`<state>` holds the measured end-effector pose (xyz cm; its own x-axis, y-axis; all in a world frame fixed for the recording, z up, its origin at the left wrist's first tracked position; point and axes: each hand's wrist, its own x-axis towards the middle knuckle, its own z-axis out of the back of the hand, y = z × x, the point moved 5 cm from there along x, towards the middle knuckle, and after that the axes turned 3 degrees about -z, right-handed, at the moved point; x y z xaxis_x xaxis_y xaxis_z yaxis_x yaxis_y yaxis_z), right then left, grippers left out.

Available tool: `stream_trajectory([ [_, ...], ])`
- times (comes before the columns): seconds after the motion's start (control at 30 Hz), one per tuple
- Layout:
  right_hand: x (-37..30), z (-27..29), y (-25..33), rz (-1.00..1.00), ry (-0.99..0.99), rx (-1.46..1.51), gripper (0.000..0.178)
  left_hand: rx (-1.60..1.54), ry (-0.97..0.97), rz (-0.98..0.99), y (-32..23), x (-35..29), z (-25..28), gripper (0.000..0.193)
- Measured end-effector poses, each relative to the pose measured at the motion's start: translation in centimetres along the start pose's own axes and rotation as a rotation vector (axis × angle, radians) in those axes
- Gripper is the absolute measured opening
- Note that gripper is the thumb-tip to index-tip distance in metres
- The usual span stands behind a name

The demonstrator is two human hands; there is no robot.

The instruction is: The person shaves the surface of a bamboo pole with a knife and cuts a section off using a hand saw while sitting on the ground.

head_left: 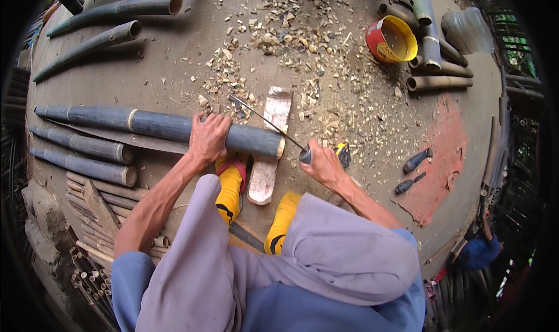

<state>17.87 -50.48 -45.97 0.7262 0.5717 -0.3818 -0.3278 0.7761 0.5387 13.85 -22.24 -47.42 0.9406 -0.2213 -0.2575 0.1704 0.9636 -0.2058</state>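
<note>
My left hand [209, 137] presses down on a thick dark bamboo pole [166, 126], its fingers curled over the top. The pole lies crosswise in front of me, its pale cut end resting over a whitish grooved wooden block [263, 177]. My right hand [324, 168] is closed round the dark handle of a long-bladed tool [256, 112]. That narrow blade slants up and left, passing over the pole's cut end. Seen nearly edge-on, it does not show whether it is a saw or a knife. A yellow and black tape measure [343, 154] lies beside my right hand.
Bamboo chips [291, 32] litter the ground ahead. More bamboo poles [87, 142] lie at left, with thin sticks [96, 227] below. A red and yellow bucket [396, 39] stands far right near cut bamboo. Two dark-handled tools [414, 162] lie by a reddish sheet [439, 175]. Another person [480, 251] is at right.
</note>
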Motion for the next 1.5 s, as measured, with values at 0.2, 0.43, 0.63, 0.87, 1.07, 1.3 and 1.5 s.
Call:
stream_trajectory([
  [0.2, -3.0, 4.9, 6.1, 0.290, -0.425, 0.291, 0.041, 0.015, -0.220, -0.015, -0.8, -1.1, 1.0, 0.053],
  [0.43, -0.6, 1.9, 1.4, -0.044, -0.089, 0.189, 0.038, 0.055, -0.373, -0.005, -0.9, -1.7, -0.3, 0.059],
  [0.63, -0.5, -0.3, -1.0, -0.118, 0.106, -0.060, 0.038, 0.032, -0.436, -0.010, -1.5, -1.5, -0.1, 0.045],
  [0.87, -1.7, 4.3, 4.8, 0.169, -0.286, 0.380, 0.039, 0.077, -0.509, 0.039, -1.5, -3.1, -0.5, 0.047],
  [1.07, 1.2, 0.9, -2.5, -0.073, 0.106, 0.005, 0.038, 0.034, -0.239, 0.003, -1.9, -2.3, 0.7, 0.064],
  [1.3, -2.3, 3.8, 4.3, 0.347, -0.353, 0.266, 0.045, -0.031, -0.072, 0.000, 0.3, -1.3, 0.7, 0.065],
  [1.5, -1.9, 1.3, 2.2, 0.078, -0.054, 0.138, 0.048, -0.031, -0.285, 0.033, -0.2, -2.3, 0.1, 0.067],
])
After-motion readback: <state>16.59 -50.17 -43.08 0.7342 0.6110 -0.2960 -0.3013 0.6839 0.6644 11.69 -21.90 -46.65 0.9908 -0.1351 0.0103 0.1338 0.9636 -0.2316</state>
